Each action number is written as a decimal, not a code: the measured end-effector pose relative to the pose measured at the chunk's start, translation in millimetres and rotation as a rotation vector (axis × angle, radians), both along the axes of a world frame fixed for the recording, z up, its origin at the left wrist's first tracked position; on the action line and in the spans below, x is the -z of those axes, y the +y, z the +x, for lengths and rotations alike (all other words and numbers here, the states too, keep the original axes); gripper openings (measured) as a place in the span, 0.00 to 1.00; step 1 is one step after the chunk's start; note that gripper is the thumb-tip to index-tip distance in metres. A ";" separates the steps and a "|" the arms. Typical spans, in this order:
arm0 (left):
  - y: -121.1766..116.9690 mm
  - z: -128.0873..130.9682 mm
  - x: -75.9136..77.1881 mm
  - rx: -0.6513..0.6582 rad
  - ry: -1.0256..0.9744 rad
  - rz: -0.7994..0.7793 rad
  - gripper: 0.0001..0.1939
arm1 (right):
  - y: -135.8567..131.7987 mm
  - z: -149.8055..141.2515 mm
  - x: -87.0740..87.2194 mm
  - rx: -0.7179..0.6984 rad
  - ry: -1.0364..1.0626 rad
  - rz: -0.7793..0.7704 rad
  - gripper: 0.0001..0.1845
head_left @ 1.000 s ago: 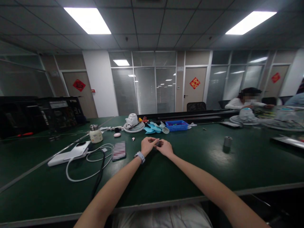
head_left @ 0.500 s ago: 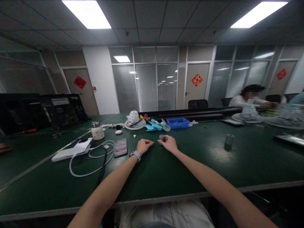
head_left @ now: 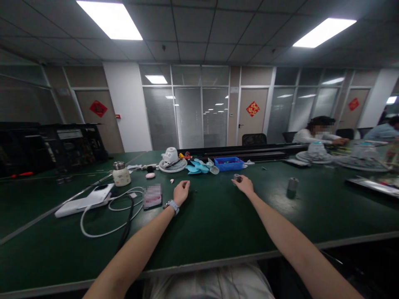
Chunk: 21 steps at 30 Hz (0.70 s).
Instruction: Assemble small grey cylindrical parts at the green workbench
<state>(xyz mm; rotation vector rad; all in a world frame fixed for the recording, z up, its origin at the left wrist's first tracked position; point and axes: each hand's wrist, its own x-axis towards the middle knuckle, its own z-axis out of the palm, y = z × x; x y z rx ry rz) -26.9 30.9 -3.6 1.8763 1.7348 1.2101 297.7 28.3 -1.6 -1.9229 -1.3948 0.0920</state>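
Observation:
My right hand point(head_left: 245, 185) has its fingers around a small grey metal cylinder point(head_left: 237, 177) with a hole in its top, over the middle of the green table. My left hand point(head_left: 181, 192), wearing a watch point(head_left: 172, 206), is closed, thumb and fingers pressed together; whatever lies between them is hidden or too small to tell. A tiny dark piece point(head_left: 195, 191) lies just right of the left hand. Farther right, a second grey metal cylinder point(head_left: 292, 187) stands upright on the table, apart from both hands.
Behind my hands lie a white fan part point(head_left: 170, 156), blue fan blades point(head_left: 198, 166) and a blue tray point(head_left: 229, 165). On the left are a bottle point(head_left: 121, 174), a phone point(head_left: 152, 196), a white power bank point(head_left: 84, 202) and cables. A person point(head_left: 314, 135) sits at the far right.
My right hand has moved right with the metal cylinder, away from the left hand. My left hand has drawn back a little, its fingers now pointing more upward. The view has shifted slightly.

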 end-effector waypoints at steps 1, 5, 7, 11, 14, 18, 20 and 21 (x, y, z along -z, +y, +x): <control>0.4 0.2 0.0 -0.019 -0.020 -0.002 0.20 | -2.9 -5.5 -2.4 0.033 -0.020 0.022 0.28; -0.4 0.4 -0.4 -0.031 -0.070 -0.042 0.16 | -19.0 -58.2 -11.2 -0.046 -0.233 0.290 0.34; -1.5 0.3 -0.5 -0.033 -0.075 -0.049 0.15 | -25.3 -98.8 -8.9 -0.384 -0.320 0.300 0.27; -3.3 0.5 -0.8 -0.058 -0.060 -0.009 0.14 | -30.1 -162.6 4.4 -0.787 -0.378 0.123 0.22; -5.4 1.2 -2.4 -0.046 -0.033 -0.021 0.14 | -30.1 -173.7 7.5 -0.803 -0.364 0.073 0.17; -9.5 1.6 -5.9 -0.061 0.019 -0.063 0.16 | -26.8 -150.0 -6.4 -0.756 -0.352 0.121 0.18; -10.7 1.4 -6.9 -0.068 0.034 -0.082 0.17 | -22.2 -123.1 -18.7 -0.680 -0.320 0.224 0.17; -10.9 1.3 -6.9 -0.066 0.037 -0.090 0.17 | -19.1 -105.9 -25.0 -0.614 -0.295 0.297 0.16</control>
